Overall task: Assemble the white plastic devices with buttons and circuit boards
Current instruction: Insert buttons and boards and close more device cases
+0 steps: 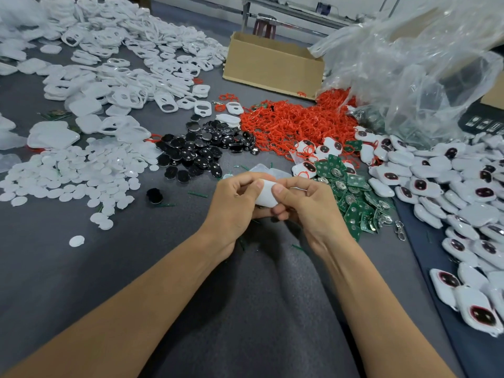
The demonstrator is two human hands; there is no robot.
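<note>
Left hand [234, 203] and right hand [305, 205] both pinching one white device [266, 196], just left of the circuit boards [351, 197]. I judge it midway: finished heap [450, 192] right of them, loose shells [109, 77] far left.

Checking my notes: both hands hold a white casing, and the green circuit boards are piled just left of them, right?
Not quite. The left hand and right hand do hold the white casing, but the head view shows the green circuit boards piled just right of them, not left.
</note>
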